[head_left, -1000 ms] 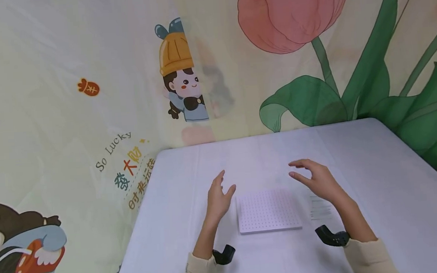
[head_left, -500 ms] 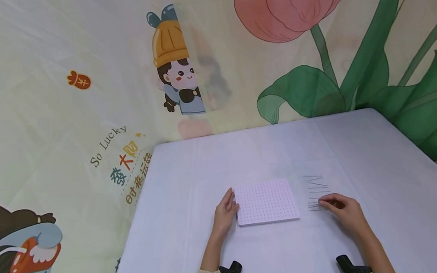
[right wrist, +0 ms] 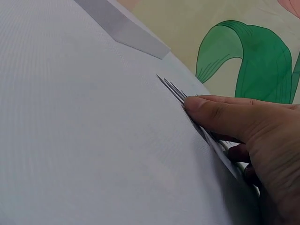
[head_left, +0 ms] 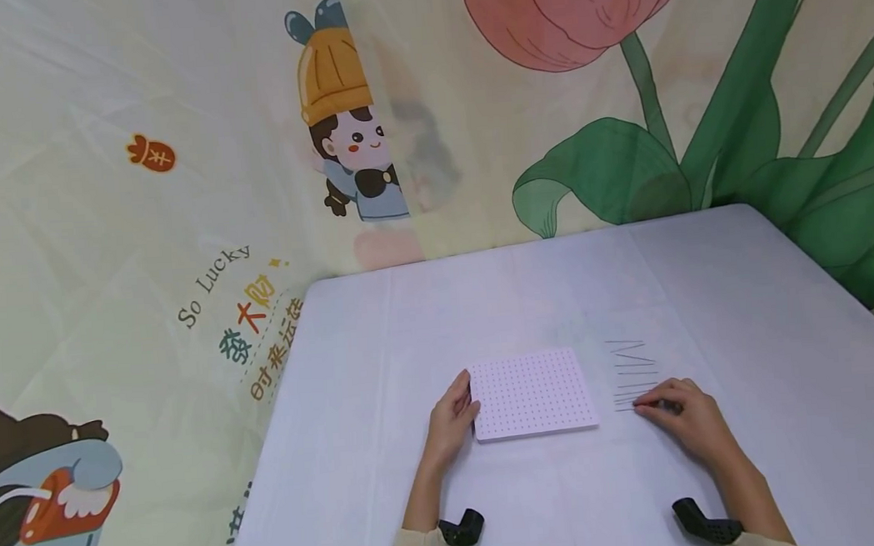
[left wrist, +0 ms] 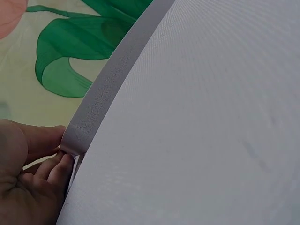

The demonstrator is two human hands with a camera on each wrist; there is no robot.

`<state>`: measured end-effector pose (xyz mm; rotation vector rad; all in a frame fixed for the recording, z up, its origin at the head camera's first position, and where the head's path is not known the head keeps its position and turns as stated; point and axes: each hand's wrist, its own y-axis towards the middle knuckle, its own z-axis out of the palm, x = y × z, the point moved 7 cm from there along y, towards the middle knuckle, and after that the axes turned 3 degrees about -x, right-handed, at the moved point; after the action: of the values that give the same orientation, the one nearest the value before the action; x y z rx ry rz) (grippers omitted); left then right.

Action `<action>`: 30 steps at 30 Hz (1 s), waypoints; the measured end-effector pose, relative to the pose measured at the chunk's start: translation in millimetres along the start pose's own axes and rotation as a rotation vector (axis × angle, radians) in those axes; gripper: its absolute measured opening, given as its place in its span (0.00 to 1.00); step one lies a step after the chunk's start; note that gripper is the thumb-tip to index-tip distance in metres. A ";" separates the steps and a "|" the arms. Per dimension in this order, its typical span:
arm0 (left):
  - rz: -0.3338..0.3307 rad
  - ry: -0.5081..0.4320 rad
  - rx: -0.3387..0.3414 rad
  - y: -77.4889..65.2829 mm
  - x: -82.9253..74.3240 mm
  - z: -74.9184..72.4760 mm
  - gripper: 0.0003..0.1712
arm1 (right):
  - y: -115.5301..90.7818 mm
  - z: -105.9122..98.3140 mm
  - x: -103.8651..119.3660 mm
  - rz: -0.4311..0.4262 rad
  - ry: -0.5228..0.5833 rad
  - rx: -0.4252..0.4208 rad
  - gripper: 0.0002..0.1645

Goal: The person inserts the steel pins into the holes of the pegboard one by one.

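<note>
A white board dotted with rows of small holes (head_left: pixel 534 394) lies flat on the table. My left hand (head_left: pixel 449 429) grips its left edge; the left wrist view has thumb and fingers at a corner of the board (left wrist: pixel 105 93). To the right of the board, several thin dark needles (head_left: pixel 634 365) lie in a loose column. Over the nearest of them, my right hand (head_left: pixel 688 420) has thumb and forefinger together, pinching a needle close to the tabletop. Needle tips (right wrist: pixel 169 88) stick out beyond the thumb in the right wrist view; their other ends are hidden.
A white cloth covers the table (head_left: pixel 571 499). Behind it hangs a printed curtain (head_left: pixel 459 138) with a tulip and cartoon figures. Black wrist cameras sit on the left (head_left: pixel 463 528) and right (head_left: pixel 704 524) forearms.
Both hands came down from above the table: the left onto the board's left edge, the right onto the needles. Over the last half second the hands barely moved, while the view tilted slightly down.
</note>
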<state>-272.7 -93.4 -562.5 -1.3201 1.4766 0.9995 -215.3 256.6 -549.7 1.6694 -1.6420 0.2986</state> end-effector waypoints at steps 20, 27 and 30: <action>0.011 0.018 -0.007 -2.9 -2.0 -1.3 0.31 | 1.2 6.9 4.6 -0.055 -0.048 0.045 0.05; 0.004 0.024 -0.002 -4.0 -1.0 -1.0 0.32 | 0.4 1.5 9.4 -0.114 -0.031 -0.005 0.04; 0.012 0.020 -0.002 -3.1 -3.5 -1.4 0.32 | 2.4 -1.1 14.3 -0.139 -0.028 -0.035 0.05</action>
<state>-269.6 -94.1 -558.8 -1.3278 1.5005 0.9977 -215.1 246.8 -539.0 1.7583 -1.5342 0.1775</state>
